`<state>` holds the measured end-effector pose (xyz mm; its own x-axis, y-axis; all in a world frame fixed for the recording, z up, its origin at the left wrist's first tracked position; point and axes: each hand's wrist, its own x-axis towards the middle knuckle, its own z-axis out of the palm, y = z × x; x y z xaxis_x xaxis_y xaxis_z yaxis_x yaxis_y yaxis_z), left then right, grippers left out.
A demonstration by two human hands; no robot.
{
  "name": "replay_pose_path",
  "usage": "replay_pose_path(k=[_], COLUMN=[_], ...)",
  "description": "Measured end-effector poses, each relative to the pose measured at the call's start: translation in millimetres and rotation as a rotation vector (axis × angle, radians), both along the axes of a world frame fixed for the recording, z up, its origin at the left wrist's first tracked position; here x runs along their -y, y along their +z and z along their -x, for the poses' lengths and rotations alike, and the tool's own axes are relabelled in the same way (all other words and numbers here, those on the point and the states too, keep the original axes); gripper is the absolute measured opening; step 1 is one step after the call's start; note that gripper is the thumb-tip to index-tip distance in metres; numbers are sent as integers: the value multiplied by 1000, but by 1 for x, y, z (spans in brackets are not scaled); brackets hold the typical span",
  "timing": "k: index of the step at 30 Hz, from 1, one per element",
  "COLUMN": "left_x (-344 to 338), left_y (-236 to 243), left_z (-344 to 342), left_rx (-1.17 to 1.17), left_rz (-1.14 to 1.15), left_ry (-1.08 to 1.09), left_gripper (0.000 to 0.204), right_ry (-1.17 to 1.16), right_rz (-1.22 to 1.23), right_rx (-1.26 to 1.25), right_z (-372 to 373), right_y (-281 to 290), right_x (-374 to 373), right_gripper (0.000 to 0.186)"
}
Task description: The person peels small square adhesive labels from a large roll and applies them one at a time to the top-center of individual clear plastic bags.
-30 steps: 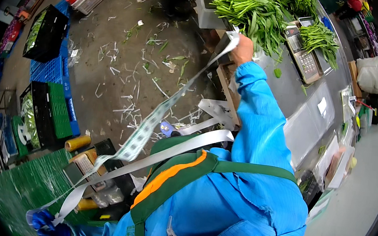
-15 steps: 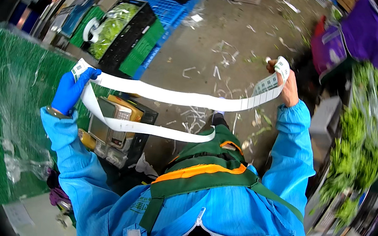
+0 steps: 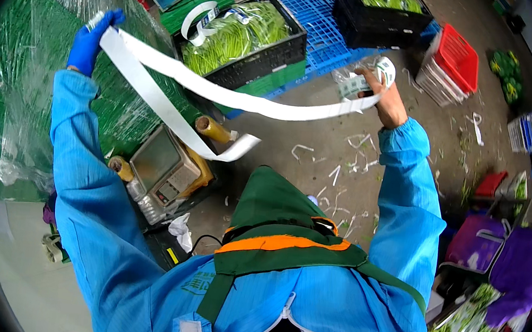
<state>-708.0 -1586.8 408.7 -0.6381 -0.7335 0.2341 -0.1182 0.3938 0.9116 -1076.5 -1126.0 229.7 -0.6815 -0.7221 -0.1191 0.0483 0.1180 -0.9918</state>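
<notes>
A long white strip of labels (image 3: 240, 100) hangs stretched in a shallow curve between my hands. My left hand (image 3: 94, 45), in a blue glove, is closed on it at the left, high over the green stack. From there a second length slants down to a loose, curled end above the scale. My bare right hand (image 3: 388, 100) grips the strip's other end, where it loops up into a curl with printed labels. Behind the strip stands a black crate (image 3: 295, 50) of bagged long green vegetables, with more white strip curled on top.
A scale (image 3: 168, 165) and a yellowish roll (image 3: 213, 129) sit at left beside the film-wrapped green stack (image 3: 37, 41). Farther off are a blue pallet (image 3: 297, 7), another black crate (image 3: 373, 27) and a red basket (image 3: 457, 56). Paper scraps litter the floor (image 3: 308, 138). Purple bags (image 3: 477, 242) stand at right.
My view has turned left, so the crates sit nearer the middle. Both hands still hold the strip; my left hand is higher, and the strip's loose end has swung left, away from my apron.
</notes>
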Motion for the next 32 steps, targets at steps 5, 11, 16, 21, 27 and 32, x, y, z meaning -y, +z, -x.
replay_pose_path(k=[5, 11, 16, 21, 27, 32], left_x=[149, 290, 364, 403, 449, 487], left_y=[20, 29, 42, -1, -132, -275], left_z=[70, 192, 275, 335, 348, 360], left_rx=[-118, -359, -403, -343, -84, 111], left_rz=[152, 200, 257, 202, -195, -38], left_ry=[134, 55, 26, 48, -41, -227], left_gripper=[35, 37, 35, 35, 39, 40], right_ry=[69, 29, 19, 180, 130, 1], right_rz=[128, 258, 234, -10, -324, -452], right_rx=[199, 275, 269, -88, -390, 91], right_z=[44, 81, 106, 120, 112, 100], right_y=[-9, -24, -47, -91, -139, -150], right_x=[171, 362, 497, 548, 488, 426], right_gripper=[35, 23, 39, 68, 81, 77])
